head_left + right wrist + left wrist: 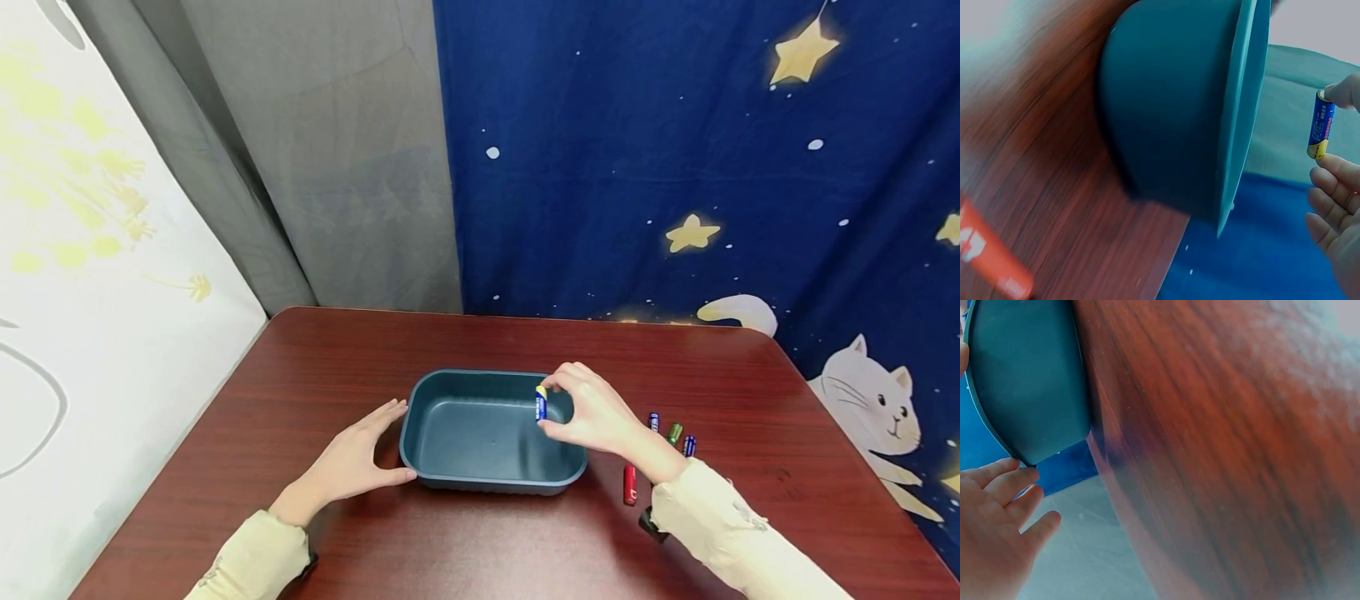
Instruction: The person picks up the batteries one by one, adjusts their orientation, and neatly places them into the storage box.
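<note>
A blue battery with a yellow end (1320, 125) is pinched by its two ends between the thumb and a finger of my right hand (588, 410). In the head view that hand is over the right side of a dark teal rectangular basin (480, 429). My left hand (347, 460) rests at the basin's left side, thumb and fingers spread, fingertips right at the rim. The left wrist view shows the fingers (1013, 484) extended along the basin's edge. Inside the basin, the visible floor is bare.
Right of the basin, partly behind my right forearm, lie a red battery (629, 485), a green battery (674, 433) and blue batteries (689, 446). The brown wooden table (360, 342) ends at a grey and a blue curtain (570, 167). A white panel (90, 333) stands along the left edge.
</note>
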A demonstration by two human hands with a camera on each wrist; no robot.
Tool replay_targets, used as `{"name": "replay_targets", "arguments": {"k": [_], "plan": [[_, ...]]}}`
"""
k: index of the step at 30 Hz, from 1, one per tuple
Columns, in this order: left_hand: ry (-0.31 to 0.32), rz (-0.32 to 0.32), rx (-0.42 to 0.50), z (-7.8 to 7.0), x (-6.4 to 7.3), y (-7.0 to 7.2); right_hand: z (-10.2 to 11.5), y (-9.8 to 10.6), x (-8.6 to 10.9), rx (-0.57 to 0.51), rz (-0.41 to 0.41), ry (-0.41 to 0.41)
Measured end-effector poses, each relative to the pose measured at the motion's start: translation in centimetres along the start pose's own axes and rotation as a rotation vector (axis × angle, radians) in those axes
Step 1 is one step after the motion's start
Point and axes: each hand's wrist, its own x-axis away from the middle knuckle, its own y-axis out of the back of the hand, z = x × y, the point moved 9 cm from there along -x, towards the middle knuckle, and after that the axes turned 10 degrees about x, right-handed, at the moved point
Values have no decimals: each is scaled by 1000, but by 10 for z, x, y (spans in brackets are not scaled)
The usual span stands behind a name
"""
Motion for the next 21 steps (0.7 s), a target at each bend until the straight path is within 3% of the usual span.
{"name": "replay_targets", "arguments": {"k": [14, 21], "plan": [[14, 9, 7, -1, -1, 0, 45, -33, -41, -42, 12, 101], [29, 18, 12, 0, -1, -1, 59, -54, -56, -120, 92, 49]]}}
